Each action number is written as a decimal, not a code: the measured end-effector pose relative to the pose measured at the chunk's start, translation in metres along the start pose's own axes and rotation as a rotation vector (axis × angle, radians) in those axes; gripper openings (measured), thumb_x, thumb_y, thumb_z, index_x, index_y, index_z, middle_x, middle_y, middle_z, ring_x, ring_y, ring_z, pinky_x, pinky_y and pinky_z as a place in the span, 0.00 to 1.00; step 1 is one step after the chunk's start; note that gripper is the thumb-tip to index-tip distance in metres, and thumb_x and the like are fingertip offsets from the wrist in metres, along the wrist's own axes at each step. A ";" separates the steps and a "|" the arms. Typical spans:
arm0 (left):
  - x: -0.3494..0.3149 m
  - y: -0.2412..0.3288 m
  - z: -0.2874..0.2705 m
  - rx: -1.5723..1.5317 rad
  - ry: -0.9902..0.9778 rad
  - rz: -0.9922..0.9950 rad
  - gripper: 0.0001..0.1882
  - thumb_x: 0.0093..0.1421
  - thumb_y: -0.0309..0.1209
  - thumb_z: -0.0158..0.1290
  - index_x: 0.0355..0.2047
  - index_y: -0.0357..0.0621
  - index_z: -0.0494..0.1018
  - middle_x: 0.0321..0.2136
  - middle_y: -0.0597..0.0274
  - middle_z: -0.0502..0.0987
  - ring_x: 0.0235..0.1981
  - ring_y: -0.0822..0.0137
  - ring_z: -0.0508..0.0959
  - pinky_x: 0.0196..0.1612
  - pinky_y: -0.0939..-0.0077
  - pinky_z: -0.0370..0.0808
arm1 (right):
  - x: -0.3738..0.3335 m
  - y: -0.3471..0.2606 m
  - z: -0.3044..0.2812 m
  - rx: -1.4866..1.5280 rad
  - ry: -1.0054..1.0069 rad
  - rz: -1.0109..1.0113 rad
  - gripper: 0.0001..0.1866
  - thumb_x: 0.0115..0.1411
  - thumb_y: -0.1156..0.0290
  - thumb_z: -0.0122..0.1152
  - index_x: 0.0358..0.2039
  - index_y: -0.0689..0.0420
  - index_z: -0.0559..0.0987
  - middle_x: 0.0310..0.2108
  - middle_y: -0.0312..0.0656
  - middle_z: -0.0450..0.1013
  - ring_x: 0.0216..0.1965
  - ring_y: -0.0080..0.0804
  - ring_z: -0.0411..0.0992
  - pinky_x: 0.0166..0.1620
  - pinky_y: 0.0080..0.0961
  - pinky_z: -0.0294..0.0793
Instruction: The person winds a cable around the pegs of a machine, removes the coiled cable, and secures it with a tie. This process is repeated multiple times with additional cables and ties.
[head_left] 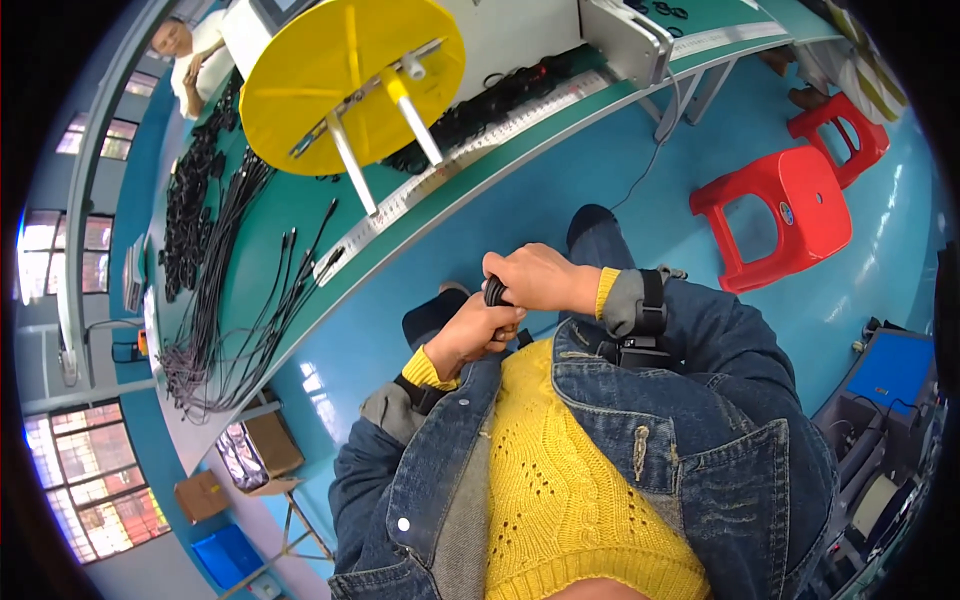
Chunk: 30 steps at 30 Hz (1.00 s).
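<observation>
In front of my yellow sweater, both hands meet on a small black coil of cable. My right hand grips its upper part, with the thumb and fingers closed on it. Just below and to the left, my left hand is closed around the lower part; its fingers hide much of the coil. Beyond the hands, on the green table, stands a winding machine with a round yellow plate and metal pegs. No cable shows on those pegs.
Long black cables lie across the table's left part, beside a pile of coiled cables. A ruler strip runs along the front edge. Red stools stand at the right. Another person is at the far left.
</observation>
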<state>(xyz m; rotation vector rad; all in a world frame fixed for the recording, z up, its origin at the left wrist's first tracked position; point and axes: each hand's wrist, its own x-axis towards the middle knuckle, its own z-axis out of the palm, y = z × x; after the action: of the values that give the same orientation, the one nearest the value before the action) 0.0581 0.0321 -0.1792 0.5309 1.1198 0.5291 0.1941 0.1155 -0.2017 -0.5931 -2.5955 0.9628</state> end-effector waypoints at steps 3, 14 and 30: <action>-0.001 -0.002 -0.012 -0.187 -0.151 0.077 0.06 0.56 0.27 0.47 0.24 0.45 0.61 0.16 0.69 0.59 0.15 0.79 0.57 0.13 0.87 0.50 | 0.001 0.000 -0.020 0.184 -0.023 0.001 0.13 0.46 0.70 0.57 0.33 0.62 0.71 0.21 0.48 0.72 0.24 0.45 0.72 0.27 0.36 0.70; -0.001 0.018 -0.002 -0.385 -0.135 0.291 0.07 0.56 0.28 0.48 0.27 0.43 0.61 0.18 0.66 0.61 0.18 0.77 0.60 0.14 0.87 0.53 | 0.043 0.088 -0.138 -0.347 0.860 0.203 0.07 0.49 0.69 0.58 0.29 0.56 0.78 0.23 0.40 0.69 0.26 0.38 0.70 0.32 0.29 0.70; -0.007 0.063 0.013 -0.315 0.148 0.612 0.05 0.58 0.29 0.48 0.31 0.42 0.65 0.20 0.67 0.63 0.19 0.77 0.63 0.16 0.84 0.58 | 0.025 0.017 -0.105 1.033 0.490 0.364 0.09 0.53 0.69 0.61 0.28 0.62 0.78 0.19 0.29 0.68 0.17 0.13 0.58 0.20 0.13 0.55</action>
<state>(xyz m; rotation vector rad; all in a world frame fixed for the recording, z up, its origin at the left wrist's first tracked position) 0.0598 0.0739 -0.1301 0.5606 0.9766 1.2712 0.2215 0.1965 -0.1331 -0.8386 -1.3103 1.7789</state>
